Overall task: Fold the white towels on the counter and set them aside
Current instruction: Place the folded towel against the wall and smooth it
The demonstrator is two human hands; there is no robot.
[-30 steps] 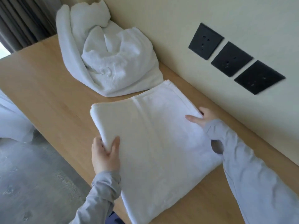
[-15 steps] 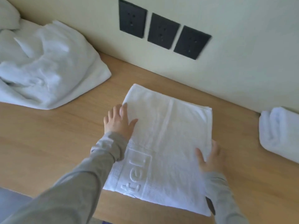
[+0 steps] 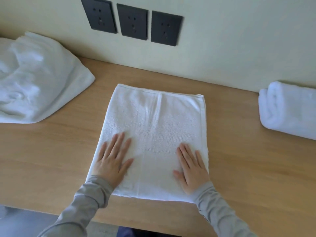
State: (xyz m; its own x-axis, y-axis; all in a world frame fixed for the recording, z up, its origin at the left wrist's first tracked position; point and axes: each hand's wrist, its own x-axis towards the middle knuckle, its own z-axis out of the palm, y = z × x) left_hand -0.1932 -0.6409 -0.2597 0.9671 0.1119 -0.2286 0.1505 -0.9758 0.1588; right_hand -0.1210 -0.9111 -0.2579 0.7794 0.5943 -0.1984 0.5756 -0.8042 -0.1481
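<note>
**Desk:** Where is the towel?

**Photographer:** A folded white terry towel (image 3: 153, 127) lies flat at the middle of the pale wooden counter (image 3: 59, 151), its far edge near the cream wall (image 3: 222, 48), below three black square sockets (image 3: 132, 24).

**Desk:** And the hands?

**Photographer:** Both lie flat, fingers straight and slightly spread. The left hand (image 3: 112, 161) presses the towel's near left part, the right hand (image 3: 191, 168) its near right. Neither grasps anything. Grey sleeves (image 3: 82, 206) cover both arms.

**Desk:** Anything else?

**Photographer:** A rumpled heap of white towels (image 3: 37, 79) sits well apart at left. A white towel bundle (image 3: 289, 110), seemingly rolled but cut by the frame edge, sits at right.
</note>
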